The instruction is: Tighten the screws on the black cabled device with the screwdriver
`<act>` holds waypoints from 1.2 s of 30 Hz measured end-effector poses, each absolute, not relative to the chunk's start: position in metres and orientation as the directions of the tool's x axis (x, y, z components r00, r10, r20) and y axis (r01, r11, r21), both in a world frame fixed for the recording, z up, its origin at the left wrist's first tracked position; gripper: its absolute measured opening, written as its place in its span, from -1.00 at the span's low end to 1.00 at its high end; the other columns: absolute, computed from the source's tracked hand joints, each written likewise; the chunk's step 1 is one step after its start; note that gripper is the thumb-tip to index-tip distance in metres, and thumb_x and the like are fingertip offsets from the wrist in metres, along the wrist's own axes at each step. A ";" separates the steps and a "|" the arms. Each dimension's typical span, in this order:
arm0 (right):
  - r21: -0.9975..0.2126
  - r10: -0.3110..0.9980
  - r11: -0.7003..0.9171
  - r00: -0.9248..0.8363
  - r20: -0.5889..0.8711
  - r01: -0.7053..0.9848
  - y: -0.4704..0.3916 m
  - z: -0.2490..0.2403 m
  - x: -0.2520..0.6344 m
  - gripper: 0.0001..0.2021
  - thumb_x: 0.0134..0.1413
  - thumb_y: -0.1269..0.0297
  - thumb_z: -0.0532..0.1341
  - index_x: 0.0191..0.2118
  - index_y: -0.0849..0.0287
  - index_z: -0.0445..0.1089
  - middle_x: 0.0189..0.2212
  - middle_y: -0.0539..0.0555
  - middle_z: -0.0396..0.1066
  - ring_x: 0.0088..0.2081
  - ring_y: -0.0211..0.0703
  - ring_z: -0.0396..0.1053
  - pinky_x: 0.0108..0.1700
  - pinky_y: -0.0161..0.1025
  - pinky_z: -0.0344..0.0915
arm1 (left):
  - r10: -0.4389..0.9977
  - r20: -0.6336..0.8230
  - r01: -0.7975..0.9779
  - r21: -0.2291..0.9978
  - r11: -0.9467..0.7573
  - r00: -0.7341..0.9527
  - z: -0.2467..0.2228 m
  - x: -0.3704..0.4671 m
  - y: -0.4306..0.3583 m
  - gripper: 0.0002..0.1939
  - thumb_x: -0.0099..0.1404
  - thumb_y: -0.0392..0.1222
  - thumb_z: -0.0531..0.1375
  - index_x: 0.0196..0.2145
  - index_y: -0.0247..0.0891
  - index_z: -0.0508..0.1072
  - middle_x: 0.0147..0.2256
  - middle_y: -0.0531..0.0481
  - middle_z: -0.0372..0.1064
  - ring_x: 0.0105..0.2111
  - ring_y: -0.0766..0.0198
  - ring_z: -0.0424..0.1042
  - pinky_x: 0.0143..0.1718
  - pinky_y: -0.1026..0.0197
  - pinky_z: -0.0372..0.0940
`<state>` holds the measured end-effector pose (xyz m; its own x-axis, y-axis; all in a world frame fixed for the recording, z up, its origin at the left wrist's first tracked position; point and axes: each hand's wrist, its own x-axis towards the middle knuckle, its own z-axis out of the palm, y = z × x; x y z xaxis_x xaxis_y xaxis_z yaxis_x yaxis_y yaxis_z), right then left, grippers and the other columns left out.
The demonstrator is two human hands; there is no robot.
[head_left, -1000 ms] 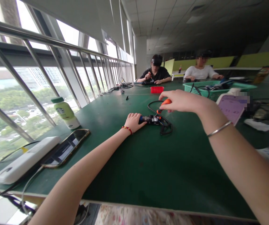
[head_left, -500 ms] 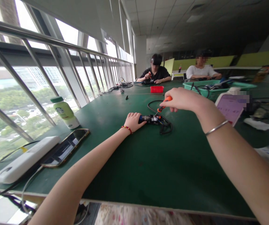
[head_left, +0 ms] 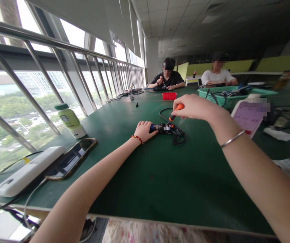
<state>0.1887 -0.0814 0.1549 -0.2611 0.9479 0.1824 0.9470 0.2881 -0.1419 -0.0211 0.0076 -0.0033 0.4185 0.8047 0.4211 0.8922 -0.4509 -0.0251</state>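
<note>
My left hand point(head_left: 144, 131) is wrapped round the blue end of a corded power tool point(head_left: 163, 128), which lies on the green table. The tool's right part is uncovered, with small wires and inner parts showing; its exact kind I cannot tell. A black cord point(head_left: 162, 114) loops behind and to the right of it. Above the exposed part, my right hand point(head_left: 192, 107) is closed on an orange and black screwdriver point(head_left: 178, 108). The screwdriver slants down to the left, its thin shaft reaching the exposed part. Whether the tip sits in a screw is too small to tell.
A red tray point(head_left: 169, 96) and a green basket point(head_left: 232, 98) of cords stand further back. At right a phone point(head_left: 248, 116) is propped up. On the left are a bottle point(head_left: 70, 121), another phone point(head_left: 71, 160) and a white power strip point(head_left: 28, 172). Two people sit opposite.
My right hand has shifted slightly left, and the screwdriver handle has tipped a little more upright. My left hand and the power tool have stayed in place.
</note>
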 end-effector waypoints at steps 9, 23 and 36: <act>-0.128 0.956 0.266 -0.245 0.159 0.956 -0.085 0.154 0.186 -0.70 0.10 0.07 0.09 -0.28 0.12 0.49 -0.54 0.08 0.46 -0.43 -0.11 0.40 -0.33 -0.21 0.22 | 0.803 0.422 0.896 -0.059 -0.440 0.422 -0.004 -0.021 0.008 -0.51 0.28 0.19 0.04 -0.06 -0.26 0.36 -0.12 -0.13 0.40 -0.10 0.04 0.33 0.05 0.03 0.11; -0.140 0.946 0.307 -0.286 0.154 0.941 -0.080 0.152 0.188 -0.74 0.09 0.15 0.14 -0.15 0.15 0.39 -0.29 0.13 0.49 -0.33 -0.10 0.41 -0.35 -0.26 0.20 | 0.803 0.422 0.896 -0.057 -0.440 0.421 -0.003 -0.020 0.007 -0.50 0.28 0.19 0.04 -0.06 -0.27 0.37 -0.12 -0.13 0.40 -0.10 0.03 0.32 0.06 0.03 0.11; -0.063 0.939 0.298 -0.281 0.200 0.952 -0.078 0.151 0.198 -0.56 0.10 0.26 0.08 0.13 0.00 0.21 -0.02 0.15 0.41 -0.25 -0.07 0.41 -0.32 -0.24 0.19 | 0.795 0.432 0.894 -0.063 -0.444 0.426 -0.004 -0.020 0.008 -0.51 0.28 0.19 0.04 -0.06 -0.27 0.37 -0.13 -0.13 0.41 -0.11 0.04 0.33 0.05 0.03 0.12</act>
